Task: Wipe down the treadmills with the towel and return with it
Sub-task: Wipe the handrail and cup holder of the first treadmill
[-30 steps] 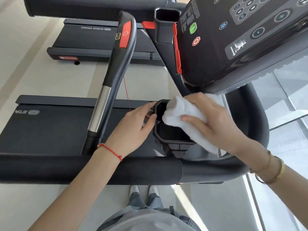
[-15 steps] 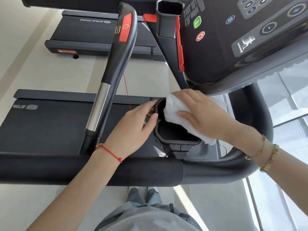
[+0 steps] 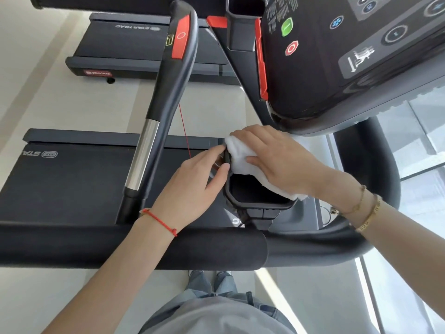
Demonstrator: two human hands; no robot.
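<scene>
A white towel [image 3: 240, 156] lies bunched over the far left corner of a black cup holder [image 3: 256, 205] on the treadmill. My right hand [image 3: 279, 162] covers the towel, with fingers curled over its top and the thumb against its side. My left hand [image 3: 192, 189] pinches the holder's left rim between thumb and fingers. The dark console [image 3: 337, 63] with its green and red buttons hangs just above and to the right. Much of the towel is hidden under my right hand.
A padded black front bar [image 3: 144, 247] crosses below my forearms. A side handrail [image 3: 166, 97] with a red patch and chrome section runs up the middle. The treadmill belt [image 3: 60, 189] lies at left, a second treadmill [image 3: 134, 47] beyond it. Glass panels are at right.
My right hand has slid the towel from the holder's near right side towards its far left corner. My left hand has kept its hold on the rim.
</scene>
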